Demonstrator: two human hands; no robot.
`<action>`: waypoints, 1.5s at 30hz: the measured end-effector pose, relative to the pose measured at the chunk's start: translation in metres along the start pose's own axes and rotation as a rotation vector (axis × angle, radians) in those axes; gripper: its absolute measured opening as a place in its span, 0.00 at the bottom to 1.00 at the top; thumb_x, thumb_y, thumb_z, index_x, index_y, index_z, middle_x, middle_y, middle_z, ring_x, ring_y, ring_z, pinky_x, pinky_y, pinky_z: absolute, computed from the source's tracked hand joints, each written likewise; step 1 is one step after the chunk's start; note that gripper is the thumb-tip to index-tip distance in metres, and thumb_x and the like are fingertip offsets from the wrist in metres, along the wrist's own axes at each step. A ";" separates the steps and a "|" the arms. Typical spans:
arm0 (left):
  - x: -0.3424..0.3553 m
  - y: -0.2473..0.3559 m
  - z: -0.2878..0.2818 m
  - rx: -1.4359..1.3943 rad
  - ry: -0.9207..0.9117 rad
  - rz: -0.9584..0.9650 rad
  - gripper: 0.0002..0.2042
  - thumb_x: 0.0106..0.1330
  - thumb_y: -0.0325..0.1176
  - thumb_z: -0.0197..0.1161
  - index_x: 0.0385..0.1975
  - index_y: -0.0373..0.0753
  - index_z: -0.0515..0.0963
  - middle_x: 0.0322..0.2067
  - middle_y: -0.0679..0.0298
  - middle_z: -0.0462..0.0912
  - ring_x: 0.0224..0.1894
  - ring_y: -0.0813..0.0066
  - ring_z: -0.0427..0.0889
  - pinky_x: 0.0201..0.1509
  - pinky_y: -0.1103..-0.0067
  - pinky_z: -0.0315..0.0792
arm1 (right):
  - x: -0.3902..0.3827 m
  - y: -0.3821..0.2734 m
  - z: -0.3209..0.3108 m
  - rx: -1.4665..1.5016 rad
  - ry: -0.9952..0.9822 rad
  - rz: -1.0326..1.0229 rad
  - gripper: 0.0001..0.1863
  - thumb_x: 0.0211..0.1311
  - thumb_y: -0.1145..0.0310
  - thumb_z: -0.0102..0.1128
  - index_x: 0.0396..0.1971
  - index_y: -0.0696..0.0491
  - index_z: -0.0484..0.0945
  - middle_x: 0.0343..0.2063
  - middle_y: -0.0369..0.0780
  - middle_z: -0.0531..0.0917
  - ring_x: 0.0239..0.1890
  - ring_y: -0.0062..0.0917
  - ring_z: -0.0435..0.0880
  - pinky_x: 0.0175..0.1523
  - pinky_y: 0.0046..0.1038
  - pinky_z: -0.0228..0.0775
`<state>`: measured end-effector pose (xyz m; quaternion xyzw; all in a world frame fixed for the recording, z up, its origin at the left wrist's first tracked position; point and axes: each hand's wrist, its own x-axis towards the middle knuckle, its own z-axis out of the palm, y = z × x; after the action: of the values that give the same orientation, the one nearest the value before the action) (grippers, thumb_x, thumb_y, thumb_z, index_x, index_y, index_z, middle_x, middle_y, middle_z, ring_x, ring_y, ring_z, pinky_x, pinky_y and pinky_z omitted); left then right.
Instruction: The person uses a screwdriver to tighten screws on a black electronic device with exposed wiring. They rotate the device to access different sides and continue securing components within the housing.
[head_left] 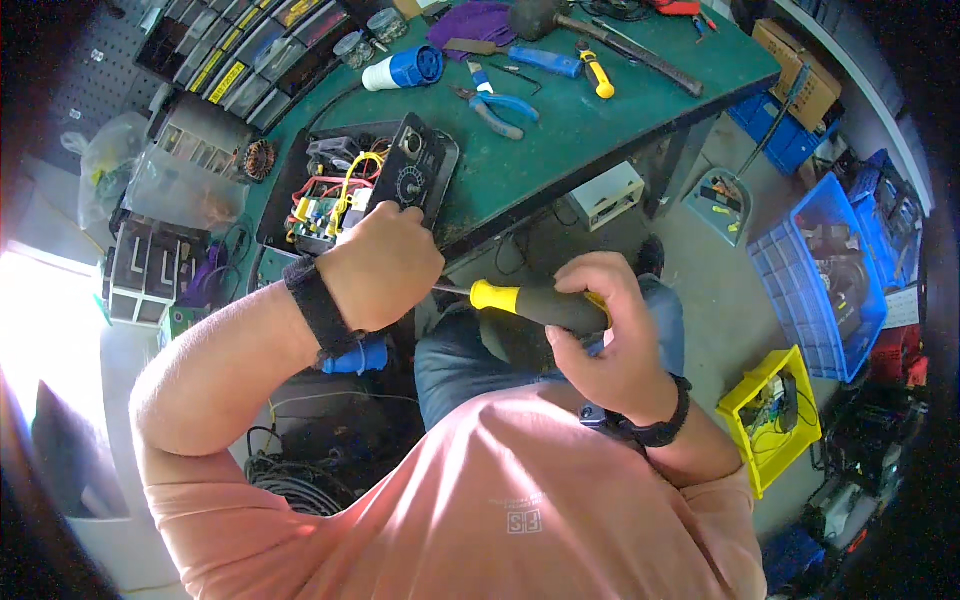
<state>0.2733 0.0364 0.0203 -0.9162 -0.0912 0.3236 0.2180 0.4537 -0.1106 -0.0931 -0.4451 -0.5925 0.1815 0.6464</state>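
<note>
My left hand [385, 268] is closed at the near end of an open black electrical enclosure [432, 185], its fingertips hidden, so what they grip is unclear. The enclosure holds yellow and red wires [355, 180] and small boards; a dial and knob show on its side panel. My right hand [615, 340] grips a yellow-and-black screwdriver [530, 305], held horizontally below the bench edge, its metal shaft running left behind my left hand. Beneath my left forearm a blue cylindrical fitting [362, 355] is partly visible.
The green bench [500, 185] carries blue pliers [500, 110], a blue-and-white connector [400, 70], a mallet and other tools. Parts drawers [235, 60] stand back left. On the floor are a white box [607, 195], a dustpan, a blue crate [800, 290], a yellow bin [770, 420] and coiled cables.
</note>
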 end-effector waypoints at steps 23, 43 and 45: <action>0.006 -0.009 0.010 -0.078 0.052 0.028 0.04 0.47 0.31 0.65 0.22 0.40 0.83 0.24 0.60 0.84 0.33 0.62 0.85 0.35 0.69 0.77 | 0.003 -0.006 -0.015 0.014 0.010 0.056 0.16 0.42 0.81 0.68 0.34 0.55 0.75 0.36 0.42 0.76 0.40 0.34 0.77 0.48 0.29 0.68; 0.013 -0.004 0.010 -0.115 -0.039 -0.032 0.05 0.44 0.31 0.66 0.22 0.41 0.85 0.23 0.60 0.85 0.29 0.61 0.86 0.28 0.68 0.77 | 0.000 -0.007 -0.020 0.018 0.059 0.113 0.17 0.43 0.81 0.69 0.35 0.55 0.74 0.35 0.42 0.76 0.40 0.32 0.76 0.47 0.27 0.67; 0.015 -0.003 0.004 -0.127 -0.145 -0.016 0.05 0.44 0.31 0.67 0.22 0.41 0.85 0.24 0.60 0.85 0.29 0.61 0.86 0.28 0.68 0.76 | -0.001 -0.006 -0.020 0.026 0.066 0.109 0.16 0.44 0.81 0.69 0.35 0.55 0.74 0.35 0.42 0.76 0.40 0.32 0.76 0.47 0.27 0.68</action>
<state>0.2824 0.0452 0.0105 -0.9016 -0.1345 0.3808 0.1548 0.4702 -0.1216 -0.0867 -0.4743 -0.5434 0.2093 0.6603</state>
